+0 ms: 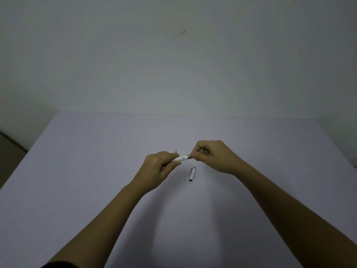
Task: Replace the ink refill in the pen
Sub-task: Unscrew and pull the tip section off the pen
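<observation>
- Centrally, both bare hands meet above a pale lilac table (96, 171), raised a little over its surface.
- The left hand (158, 169) is curled closed around one end of a white pen barrel (180, 159), with the thumb and fingers wrapped over it so that most of that end is hidden.
- The barrel runs from the left hand up and to the right, tilted slightly, and ends in a silver metal ring (188, 157).
- The right hand (214, 156) is also closed, its fingertips (195, 156) pinched tight on the part just past that ring; what exactly they grip is too small and too covered to tell.
- The two hands are just beside each other, joined only by the short visible stretch of barrel.
- A white pen cap (192, 174) with a grey end lies on the table below the hands, nearer the person, pointing roughly away from them, touching neither hand.
- A thin, dark, stick-like item (176, 151) shows just beyond the left hand's knuckles; it is too small to tell what it is.
- Both forearms reach in from the bottom of the view, bare, with a dark sleeve edge (58, 265) at the lower left.
- Behind the table rises a plain pale wall (173, 55) with a small reddish mark (183, 32) on it.
</observation>
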A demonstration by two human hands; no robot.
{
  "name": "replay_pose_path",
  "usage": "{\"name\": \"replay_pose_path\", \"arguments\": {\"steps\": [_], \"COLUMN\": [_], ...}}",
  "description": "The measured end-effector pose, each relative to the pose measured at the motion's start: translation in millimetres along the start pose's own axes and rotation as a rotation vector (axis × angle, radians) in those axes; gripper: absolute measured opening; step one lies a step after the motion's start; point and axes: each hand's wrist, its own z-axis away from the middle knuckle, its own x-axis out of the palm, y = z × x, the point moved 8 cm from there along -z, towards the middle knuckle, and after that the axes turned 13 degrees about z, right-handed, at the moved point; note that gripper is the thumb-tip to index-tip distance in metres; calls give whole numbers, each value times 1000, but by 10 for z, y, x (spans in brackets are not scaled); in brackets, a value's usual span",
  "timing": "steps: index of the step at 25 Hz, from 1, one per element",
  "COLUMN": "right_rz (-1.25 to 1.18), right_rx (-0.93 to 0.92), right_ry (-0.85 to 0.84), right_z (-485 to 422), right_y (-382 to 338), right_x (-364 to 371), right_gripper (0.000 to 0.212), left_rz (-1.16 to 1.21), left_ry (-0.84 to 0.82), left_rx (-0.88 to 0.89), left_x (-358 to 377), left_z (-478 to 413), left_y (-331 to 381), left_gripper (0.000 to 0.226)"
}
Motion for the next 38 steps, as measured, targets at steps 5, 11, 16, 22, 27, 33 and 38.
{"name": "replay_pose_path", "arguments": {"steps": [5,11,16,22,27,33,38], "right_rz": [-115,-397,-680,-748,-822,-974,-1091], "right_rx": [30,70,69,147,137,133,158], "right_ry": [46,118,138,250,187,257,361], "right_z": [7,-8,-22,-19,-70,-238,-479], "right_y": [-2,15,-27,-36,-72,-82,109], "right_x": [-55,-72,-39,-35,24,-111,-244], "right_gripper": [20,3,26,10,20,21,19], "left_rz": [6,56,-42,-79,-33,39,82], "left_ry": [59,127,186,241,254,245,236], "left_rx": [1,-58,-85,-130,-180,-279,-363], "left_x": [-63,-9,58,43,69,134,171], "left_z": [-5,3,-24,-32,-6,32,38], "left_y": [10,29,71,72,52,-74,-236], "left_gripper": [25,25,23,19,25,26,25]}}
